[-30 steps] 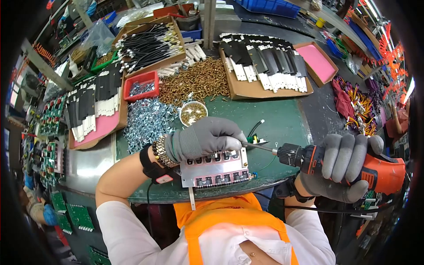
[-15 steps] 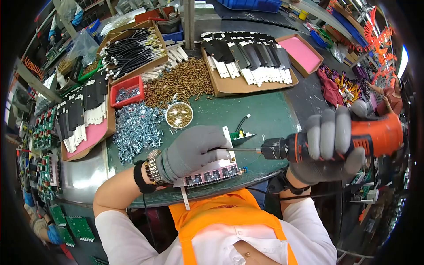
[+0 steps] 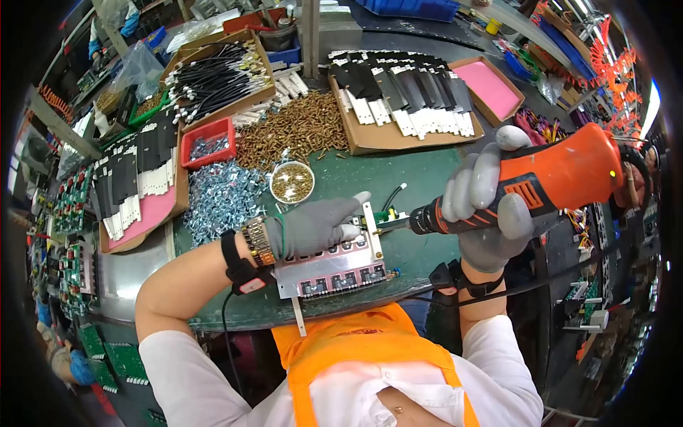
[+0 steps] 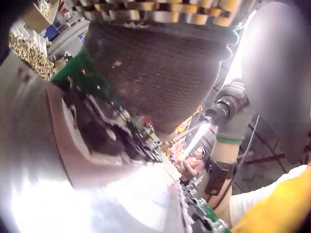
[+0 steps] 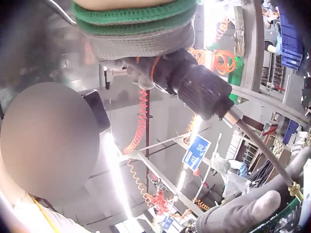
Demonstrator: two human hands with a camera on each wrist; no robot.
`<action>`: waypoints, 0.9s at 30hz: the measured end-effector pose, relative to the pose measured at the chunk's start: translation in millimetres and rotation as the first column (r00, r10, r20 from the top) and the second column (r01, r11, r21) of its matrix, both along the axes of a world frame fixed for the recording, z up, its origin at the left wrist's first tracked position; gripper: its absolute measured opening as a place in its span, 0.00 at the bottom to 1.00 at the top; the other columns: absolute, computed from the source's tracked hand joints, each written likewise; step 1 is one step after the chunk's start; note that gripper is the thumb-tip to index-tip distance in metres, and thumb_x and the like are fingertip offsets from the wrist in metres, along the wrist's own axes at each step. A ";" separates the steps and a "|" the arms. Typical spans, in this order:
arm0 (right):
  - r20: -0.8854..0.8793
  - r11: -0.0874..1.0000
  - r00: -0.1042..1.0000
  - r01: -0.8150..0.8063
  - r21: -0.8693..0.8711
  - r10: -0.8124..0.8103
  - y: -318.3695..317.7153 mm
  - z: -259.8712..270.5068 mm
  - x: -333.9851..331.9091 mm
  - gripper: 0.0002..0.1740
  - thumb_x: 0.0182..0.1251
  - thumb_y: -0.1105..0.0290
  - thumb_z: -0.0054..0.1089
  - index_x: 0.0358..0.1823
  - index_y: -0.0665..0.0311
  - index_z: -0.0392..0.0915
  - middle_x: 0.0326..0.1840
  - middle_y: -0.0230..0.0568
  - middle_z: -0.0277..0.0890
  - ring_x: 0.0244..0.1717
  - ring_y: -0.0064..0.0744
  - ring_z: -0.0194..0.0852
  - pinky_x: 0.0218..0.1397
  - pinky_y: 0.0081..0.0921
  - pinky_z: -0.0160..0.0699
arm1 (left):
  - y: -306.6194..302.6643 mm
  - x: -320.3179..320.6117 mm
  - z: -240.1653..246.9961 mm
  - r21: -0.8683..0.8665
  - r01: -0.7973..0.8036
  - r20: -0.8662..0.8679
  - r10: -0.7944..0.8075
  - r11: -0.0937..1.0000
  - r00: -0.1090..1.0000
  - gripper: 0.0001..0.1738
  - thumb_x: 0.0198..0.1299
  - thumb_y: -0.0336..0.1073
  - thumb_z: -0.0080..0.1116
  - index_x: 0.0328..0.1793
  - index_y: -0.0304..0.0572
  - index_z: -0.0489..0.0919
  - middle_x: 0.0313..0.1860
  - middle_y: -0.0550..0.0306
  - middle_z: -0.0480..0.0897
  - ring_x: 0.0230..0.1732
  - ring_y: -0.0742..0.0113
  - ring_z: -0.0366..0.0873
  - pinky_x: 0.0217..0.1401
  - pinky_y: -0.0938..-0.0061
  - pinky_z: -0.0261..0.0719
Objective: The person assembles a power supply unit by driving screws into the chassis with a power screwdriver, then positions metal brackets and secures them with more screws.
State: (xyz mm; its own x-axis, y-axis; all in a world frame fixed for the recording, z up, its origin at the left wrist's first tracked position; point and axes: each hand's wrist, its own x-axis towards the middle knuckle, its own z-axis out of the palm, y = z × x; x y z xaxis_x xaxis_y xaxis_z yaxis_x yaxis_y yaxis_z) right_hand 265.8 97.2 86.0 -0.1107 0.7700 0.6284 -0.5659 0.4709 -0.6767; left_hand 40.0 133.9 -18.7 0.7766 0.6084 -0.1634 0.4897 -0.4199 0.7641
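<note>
My gloved right hand (image 3: pixel 491 203) grips an orange and black power screwdriver (image 3: pixel 530 186), tilted down to the left. Its long bit (image 5: pixel 265 148) ends on a brass-coloured screw (image 5: pixel 294 190), right at the white strip (image 3: pixel 372 231) along the right side of a circuit board assembly. The assembly has a shiny metal plate (image 3: pixel 324 269) and rows of black components. My gloved left hand (image 3: pixel 313 226) rests over its far edge, index finger straight and thumb apart from it; the other fingers are hidden. A small green board (image 3: pixel 386 215) with a black lead lies just beyond.
Behind the assembly are a white cup of small brass screws (image 3: pixel 292 182), a heap of silver fasteners (image 3: pixel 224 203) and a pile of brass screws (image 3: pixel 292 132). A red bin (image 3: pixel 208 144) and cardboard trays of black-and-white strips (image 3: pixel 405 139) stand around them. A cable trails from the power screwdriver.
The power screwdriver has swung left and its back end has risen, with its bit now at the white strip. My left fingers have parted from the bit's tip and spread.
</note>
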 end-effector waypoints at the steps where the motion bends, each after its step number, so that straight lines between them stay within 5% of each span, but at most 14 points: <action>1: 0.044 1.000 0.999 -0.016 0.006 0.016 -0.3 1.0 -0.8 0.36 0.62 0.62 0.63 0.66 0.67 0.56 0.28 0.33 0.67 0.17 0.24 0.61 0.20 0.24 0.64 | 0.1 0.0 -5.2 -0.016 -0.003 0.039 0.003 1.000 0.999 0.38 0.68 0.39 0.51 0.79 0.39 0.49 0.62 0.41 0.73 0.63 0.54 0.72 0.66 0.66 0.69; 8: 0.171 0.999 0.984 -0.052 -0.009 0.053 1.8 0.2 -35.0 0.30 0.57 0.66 0.70 0.55 0.66 0.61 0.26 0.33 0.70 0.16 0.25 0.64 0.19 0.24 0.67 | -1.3 0.2 -26.7 -0.005 -0.034 0.191 0.034 0.999 0.981 0.36 0.70 0.43 0.51 0.79 0.40 0.51 0.57 0.46 0.75 0.56 0.58 0.75 0.60 0.68 0.72; 10: 0.163 0.998 0.986 0.024 -0.062 -0.014 0.6 0.1 -44.2 0.29 0.56 0.66 0.70 0.53 0.65 0.62 0.25 0.33 0.70 0.16 0.24 0.65 0.19 0.23 0.67 | 0.8 1.5 -28.7 -0.082 -0.036 0.151 0.048 0.996 0.987 0.35 0.69 0.44 0.52 0.77 0.42 0.54 0.61 0.42 0.75 0.58 0.49 0.75 0.60 0.66 0.73; 14: 0.179 0.996 0.983 -0.010 -0.094 0.027 5.5 -4.0 -40.3 0.28 0.57 0.67 0.69 0.53 0.65 0.62 0.26 0.33 0.70 0.16 0.24 0.63 0.18 0.24 0.65 | -1.1 0.6 -26.2 -0.019 -0.041 0.155 0.044 0.999 0.987 0.35 0.69 0.44 0.52 0.77 0.43 0.55 0.58 0.41 0.76 0.54 0.50 0.77 0.58 0.67 0.74; 18: 0.141 0.981 0.985 0.119 -0.150 -0.098 -5.2 -1.4 -37.2 0.28 0.58 0.68 0.68 0.55 0.65 0.61 0.26 0.34 0.70 0.16 0.25 0.62 0.18 0.24 0.63 | -4.3 2.6 -21.3 -0.077 -0.089 0.153 0.100 0.993 0.983 0.33 0.70 0.43 0.51 0.77 0.46 0.55 0.54 0.39 0.78 0.54 0.46 0.78 0.57 0.64 0.74; 21: 0.189 0.996 0.982 0.021 -0.082 -0.005 -12.5 2.9 -19.8 0.33 0.60 0.68 0.66 0.62 0.66 0.59 0.25 0.33 0.69 0.15 0.26 0.61 0.17 0.25 0.62 | -5.8 2.5 -10.8 -0.103 -0.091 0.057 0.097 0.991 0.994 0.33 0.71 0.38 0.49 0.78 0.41 0.53 0.57 0.44 0.77 0.56 0.59 0.76 0.60 0.69 0.72; 27: 0.067 0.994 0.992 -0.109 -0.027 0.111 -28.6 5.0 -12.9 0.35 0.59 0.68 0.66 0.64 0.66 0.57 0.24 0.34 0.69 0.14 0.27 0.64 0.16 0.27 0.64 | -4.9 1.0 -14.8 -0.177 -0.075 0.115 0.096 0.981 0.989 0.34 0.72 0.41 0.47 0.79 0.39 0.51 0.53 0.48 0.77 0.51 0.64 0.75 0.57 0.73 0.73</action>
